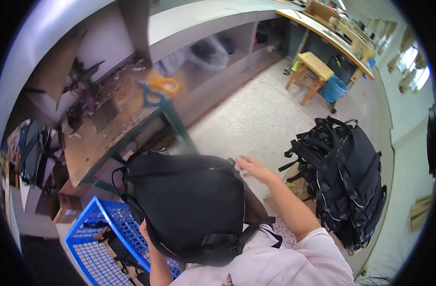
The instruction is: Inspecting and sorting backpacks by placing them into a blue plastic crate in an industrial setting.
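A black backpack [187, 205] sits up in front of the person, between the two hands. The right hand [252, 168] is at its upper right corner, fingers curled at the top edge beside a strap — the picture is too blurred there to tell whether it actually pinches the fabric. The left hand [144, 232] is almost wholly hidden behind the backpack's lower left side; only a bit of it shows against the bag, so how far it is open cannot be told.

The backpack is plain matt black, rounded and fairly full, with a webbing strap and plastic buckle across its lower end and thin cords along its left rim.

Below and left of the left hand stands a blue plastic crate [91, 238]. Right of the right hand, well apart on the floor [256, 114], lies a pile of black backpacks [344, 178]. Beyond the hands, a worn wooden table [91, 138] carries orange-handled scissors [161, 88].
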